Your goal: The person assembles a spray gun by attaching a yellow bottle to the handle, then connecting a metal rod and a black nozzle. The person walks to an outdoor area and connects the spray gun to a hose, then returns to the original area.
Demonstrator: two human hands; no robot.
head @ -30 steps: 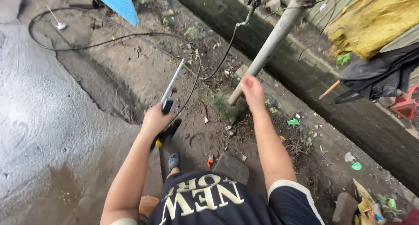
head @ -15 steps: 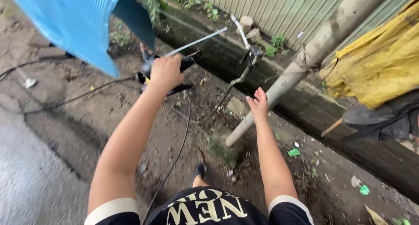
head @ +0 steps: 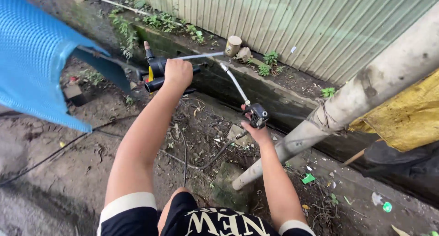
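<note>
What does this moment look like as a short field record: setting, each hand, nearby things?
setting: outdoor dirt ground beside a corrugated metal wall
left hand: gripping a black spray gun with a thin metal lance
right hand: holding a black fitting at the end of a braided hose
nearby: leaning grey pole, blue mesh sheet, yellow tarp

Outdoor backyard alley: corrugated metal fence [head: 292, 30], dirt ground [head: 55, 172], weeds [head: 155, 21].

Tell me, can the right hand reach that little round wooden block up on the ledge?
Probably not as it is. The right hand is already gripping the black hose fitting, and the wooden block sits farther off on the ledge by the metal wall, past the gutter.
</note>
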